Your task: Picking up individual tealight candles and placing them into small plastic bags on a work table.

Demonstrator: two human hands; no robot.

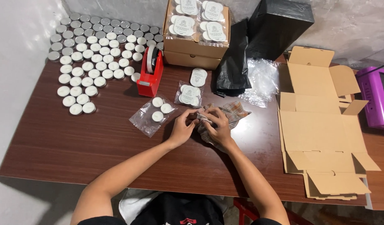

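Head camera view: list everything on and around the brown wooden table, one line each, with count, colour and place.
brown wooden table: one, dark brown, fills the view
round white tealight candles in metal cups: many, white and silver, far left in rows
red tape dispenser: one, red, right of the candles
clear plastic bag with three candles: one, clear, left of the hands
sealed labelled candle packs: two, clear and white, behind the hands
open brown cardboard box of packs: one, brown, far centre
black bag: one, right of that box
black box: one, far right
empty clear bags: a pile, beside the black bag
flat cardboard box blanks: a stack, brown, right
purple appliance: one, right edge
checked cloth: one, grey-brown, centre
left hand: grips something small, hidden
right hand: on the cloth
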